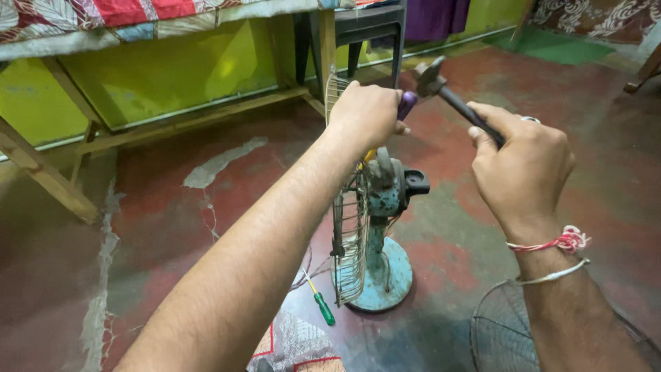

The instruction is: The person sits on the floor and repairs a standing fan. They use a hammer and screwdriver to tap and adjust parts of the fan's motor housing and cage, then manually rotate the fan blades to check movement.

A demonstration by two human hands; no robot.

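Observation:
An old pale-blue table fan [380,207] stands on the floor on a round base [389,279], with its rear wire guard [351,234] still attached. My left hand [365,114] is closed around a purple-handled tool [407,105] held above the fan's motor. My right hand [523,165] grips the dark handle of a hammer [435,84], whose metal head is raised close to the purple handle.
A green-handled screwdriver [321,303] lies on the red floor left of the fan base. A loose wire fan guard [502,331] lies at bottom right. A wooden bed frame [172,124] and a dark plastic chair [365,31] stand behind.

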